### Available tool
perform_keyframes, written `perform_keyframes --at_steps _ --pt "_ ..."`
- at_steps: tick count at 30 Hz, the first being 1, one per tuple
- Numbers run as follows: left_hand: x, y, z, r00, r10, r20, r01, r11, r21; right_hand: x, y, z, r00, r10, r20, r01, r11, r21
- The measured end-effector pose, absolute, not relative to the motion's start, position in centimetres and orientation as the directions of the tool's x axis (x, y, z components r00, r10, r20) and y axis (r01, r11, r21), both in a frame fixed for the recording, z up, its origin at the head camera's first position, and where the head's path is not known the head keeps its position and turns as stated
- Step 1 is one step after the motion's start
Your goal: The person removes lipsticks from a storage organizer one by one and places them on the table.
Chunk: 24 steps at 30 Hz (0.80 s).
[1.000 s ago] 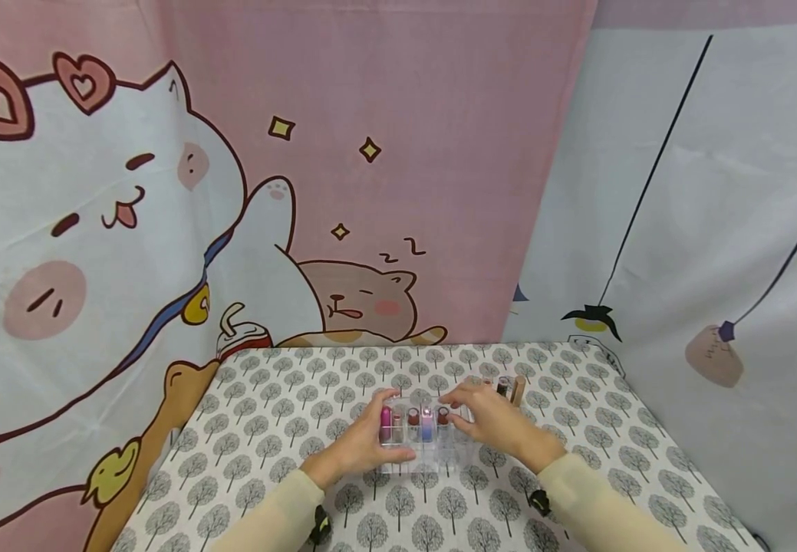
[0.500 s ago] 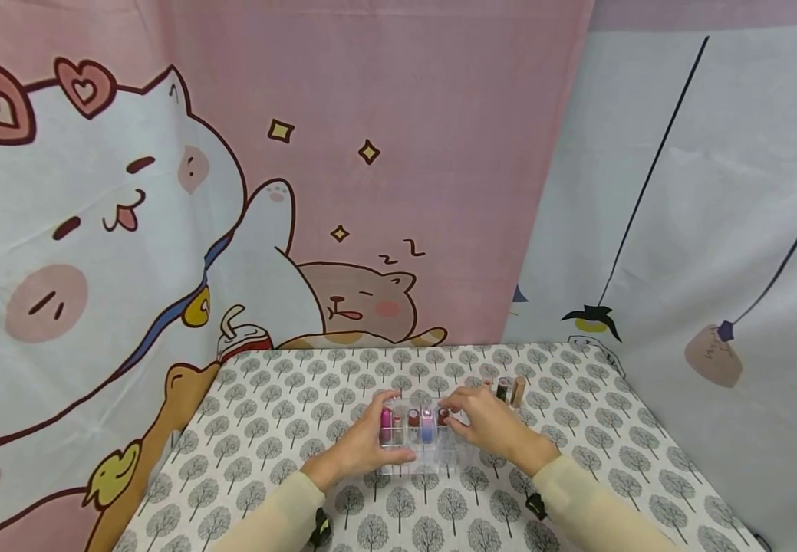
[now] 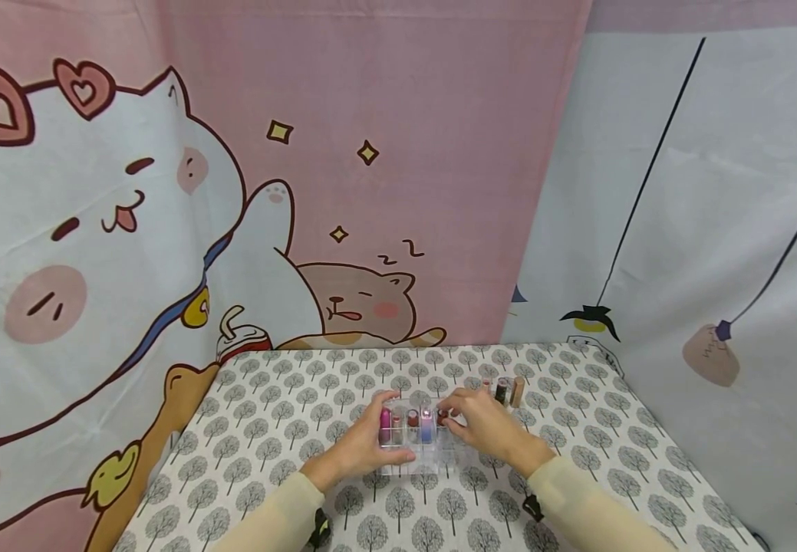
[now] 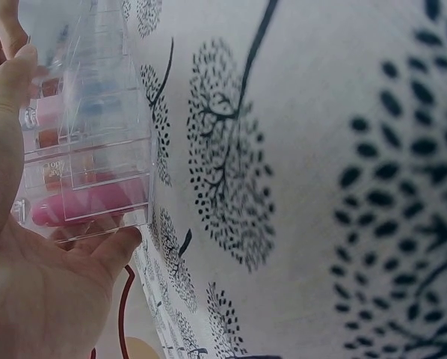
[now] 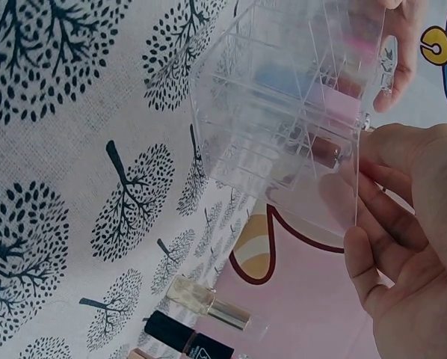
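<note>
A clear plastic lipstick organizer (image 3: 426,460) with a grid of compartments sits on the table. My left hand (image 3: 362,441) grips its left end, thumb along the front and fingers at the back. In its rear row stand a magenta tube (image 3: 386,425), a small reddish lipstick (image 3: 397,431), a brown-topped lipstick (image 3: 413,418) and a pink-and-blue tube (image 3: 427,428). Right of these, my right hand (image 3: 488,423) pinches the top of a dark brown lipstick (image 5: 327,152), which stands inside a rear compartment. The other right fingers curl beside the organizer's clear end wall.
Behind my right hand, several items stand on the tree-print tablecloth (image 3: 426,529): a gold-and-clear tube (image 5: 208,303), a black tube (image 3: 502,391) and a tan tube (image 3: 518,391). A pink cartoon curtain (image 3: 398,100) hangs behind the table.
My right thumb and fingers have come closer together at the dark brown lipstick, and the right hand has shifted slightly left. My left hand keeps its grip on the organizer.
</note>
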<state>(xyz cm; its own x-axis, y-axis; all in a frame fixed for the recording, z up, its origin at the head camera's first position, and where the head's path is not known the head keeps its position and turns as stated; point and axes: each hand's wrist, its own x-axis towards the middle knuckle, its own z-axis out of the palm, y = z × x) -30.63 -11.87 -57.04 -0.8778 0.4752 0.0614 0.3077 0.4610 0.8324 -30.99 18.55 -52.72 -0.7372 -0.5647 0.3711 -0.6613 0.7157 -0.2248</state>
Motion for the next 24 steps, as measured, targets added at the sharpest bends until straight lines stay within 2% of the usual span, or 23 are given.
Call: perform_keyframes --at_steps 16,24 --pt "-30.87 -11.93 -57.05 -0.878 0.472 0.076 0.315 0.45 0.836 -31.17 18.26 -53.25 -0.712 -0.571 0.409 -0.68 0.705 -0.201" --pt "-30.49 -12.03 -57.18 -0.89 0.45 0.077 0.31 0.471 0.826 -31.11 18.22 -53.62 -0.638 -0.599 0.484 -0.719 0.688 -0.097"
